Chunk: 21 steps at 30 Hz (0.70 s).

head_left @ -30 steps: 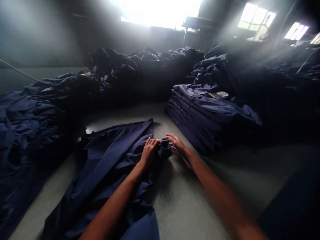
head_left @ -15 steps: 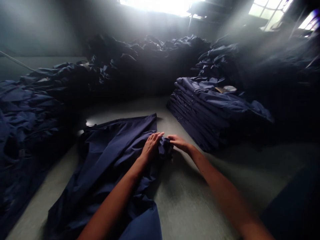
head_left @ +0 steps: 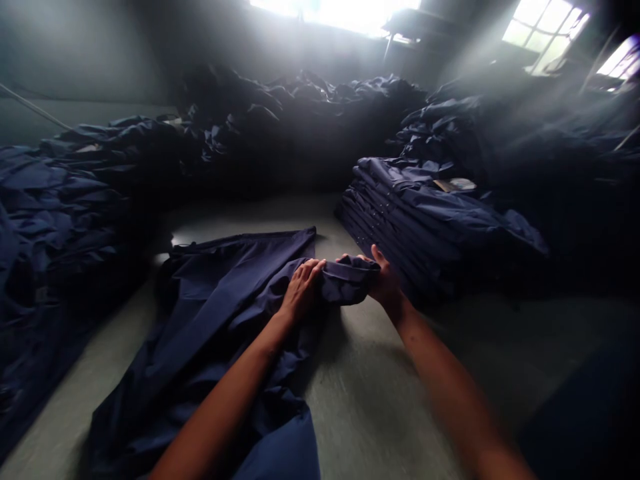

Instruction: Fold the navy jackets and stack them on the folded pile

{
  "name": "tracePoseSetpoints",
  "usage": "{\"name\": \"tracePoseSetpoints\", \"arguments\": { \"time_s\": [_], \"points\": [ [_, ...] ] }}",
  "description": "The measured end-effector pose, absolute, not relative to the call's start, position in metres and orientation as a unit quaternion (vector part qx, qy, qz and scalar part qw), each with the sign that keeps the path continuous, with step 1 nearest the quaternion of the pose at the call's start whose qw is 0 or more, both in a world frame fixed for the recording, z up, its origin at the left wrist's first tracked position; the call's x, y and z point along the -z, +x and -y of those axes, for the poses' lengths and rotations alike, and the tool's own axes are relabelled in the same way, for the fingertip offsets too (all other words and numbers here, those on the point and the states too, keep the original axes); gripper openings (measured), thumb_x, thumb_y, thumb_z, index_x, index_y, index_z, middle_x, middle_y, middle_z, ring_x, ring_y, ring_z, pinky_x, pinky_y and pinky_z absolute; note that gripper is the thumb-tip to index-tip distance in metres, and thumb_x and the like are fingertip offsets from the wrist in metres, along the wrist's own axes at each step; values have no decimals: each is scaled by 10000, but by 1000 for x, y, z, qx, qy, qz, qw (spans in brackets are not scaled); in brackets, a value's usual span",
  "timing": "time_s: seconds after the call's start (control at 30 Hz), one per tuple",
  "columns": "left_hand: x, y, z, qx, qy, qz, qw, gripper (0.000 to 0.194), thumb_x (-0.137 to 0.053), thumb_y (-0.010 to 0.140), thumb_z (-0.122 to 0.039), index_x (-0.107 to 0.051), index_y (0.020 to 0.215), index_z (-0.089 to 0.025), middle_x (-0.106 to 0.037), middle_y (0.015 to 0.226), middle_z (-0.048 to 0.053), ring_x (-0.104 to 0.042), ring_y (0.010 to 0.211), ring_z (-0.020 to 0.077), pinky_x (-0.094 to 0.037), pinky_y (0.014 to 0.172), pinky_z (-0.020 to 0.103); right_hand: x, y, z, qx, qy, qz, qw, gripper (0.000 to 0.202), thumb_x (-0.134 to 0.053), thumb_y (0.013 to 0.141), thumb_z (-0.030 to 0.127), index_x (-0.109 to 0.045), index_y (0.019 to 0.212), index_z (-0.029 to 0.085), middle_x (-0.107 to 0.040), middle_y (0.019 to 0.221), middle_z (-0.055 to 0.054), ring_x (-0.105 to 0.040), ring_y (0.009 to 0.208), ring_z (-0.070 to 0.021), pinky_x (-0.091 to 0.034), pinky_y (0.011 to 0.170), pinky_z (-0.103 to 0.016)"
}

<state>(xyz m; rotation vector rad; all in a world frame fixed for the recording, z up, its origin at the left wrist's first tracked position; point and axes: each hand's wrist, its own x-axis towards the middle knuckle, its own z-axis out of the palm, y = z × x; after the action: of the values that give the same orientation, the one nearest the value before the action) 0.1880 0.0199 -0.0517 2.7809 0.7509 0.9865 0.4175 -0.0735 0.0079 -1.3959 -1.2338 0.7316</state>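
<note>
A dark navy garment point(head_left: 210, 313) lies spread on the grey surface below me, its far edge straight and its near part rumpled. My left hand point(head_left: 303, 283) rests on its right side, fingers bent over the cloth and pinching it near a narrow, sleeve-like part. The end of that part point(head_left: 350, 277) is stretched out to the right, raised a little off the surface. My right hand point(head_left: 383, 277) grips this end, with the thumb pointing up and fingertips showing behind the fabric. The cloth hides the rest of those fingers.
A neat stack of folded navy garments point(head_left: 400, 213) stands to the right, with a paper tag point(head_left: 455, 185) on top. Heaped navy clothes point(head_left: 55, 213) line the left side, and more piles point(head_left: 320, 93) rise at the back. Bright windows point(head_left: 545, 30) are beyond.
My right hand has moved right and slightly up, drawing the bunched end of the cloth out into a wider, opened shape. My left hand has stayed almost in place.
</note>
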Motion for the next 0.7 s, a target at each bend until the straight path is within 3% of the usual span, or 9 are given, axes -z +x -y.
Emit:
{"name": "tracePoseSetpoints", "arguments": {
  "time_s": [0.03,0.1,0.2,0.27,0.4,0.47,0.57,0.7],
  "points": [
    [51,187,-19,-322,913,-246,51,700,-510,907,-52,-360,1576,-195,-482,1504,167,-467,1414,300,-393,1207,495,-3,414,70,-340,-577,522,529,697,-215,1019,682,-732,1047,217,-757,1001,-104,-713,932,-255,-579,843,-436],
    [50,187,-18,-315,915,-247,59,678,-465,925,-46,-369,1575,-212,-482,1506,160,-463,1420,292,-396,1202,498,7,405,62,-414,-547,526,502,558,-421,982,667,-727,1095,215,-765,1048,-101,-723,982,-249,-584,872,-431],
    [50,186,-18,-307,916,-247,76,690,-434,932,-41,-353,1587,-240,-471,1523,149,-449,1439,288,-398,1198,502,19,392,53,-470,-533,540,451,441,-803,766,488,-738,1109,218,-768,1094,-89,-717,1044,-257,-581,935,-427],
    [51,185,-19,-309,915,-246,84,692,-431,933,-43,-346,1590,-245,-468,1527,145,-450,1440,284,-402,1196,498,19,387,52,-487,-529,550,425,455,-880,677,401,-754,1071,210,-768,1097,-85,-712,1055,-263,-578,959,-423],
    [52,185,-20,-321,911,-248,80,701,-448,912,-25,-350,1581,-210,-477,1514,163,-467,1420,290,-408,1192,493,-2,405,60,-466,-547,538,441,477,-855,701,403,-743,1117,197,-768,1081,-85,-716,996,-262,-587,921,-409],
    [53,186,-21,-327,906,-257,82,725,-523,882,-36,-357,1571,-191,-491,1495,177,-487,1403,303,-411,1191,496,-19,427,65,-366,-584,488,536,485,-765,789,460,-712,1192,195,-762,1093,-90,-713,992,-263,-582,924,-424],
    [55,188,-22,-330,901,-261,110,866,-741,815,-166,-333,1578,-209,-492,1504,181,-486,1415,342,-384,1212,544,-44,460,73,-95,-624,434,643,477,-615,910,488,-668,1286,198,-717,1233,-116,-658,1164,-275,-512,1060,-475],
    [43,188,-26,-324,905,-208,183,1155,-889,729,-398,-195,1637,-234,-381,1618,202,-360,1524,379,-301,1259,598,-56,467,79,109,-657,526,530,403,-595,952,412,-719,1242,162,-593,1415,-177,-527,1362,-304,-374,1204,-520]
  ]
}}
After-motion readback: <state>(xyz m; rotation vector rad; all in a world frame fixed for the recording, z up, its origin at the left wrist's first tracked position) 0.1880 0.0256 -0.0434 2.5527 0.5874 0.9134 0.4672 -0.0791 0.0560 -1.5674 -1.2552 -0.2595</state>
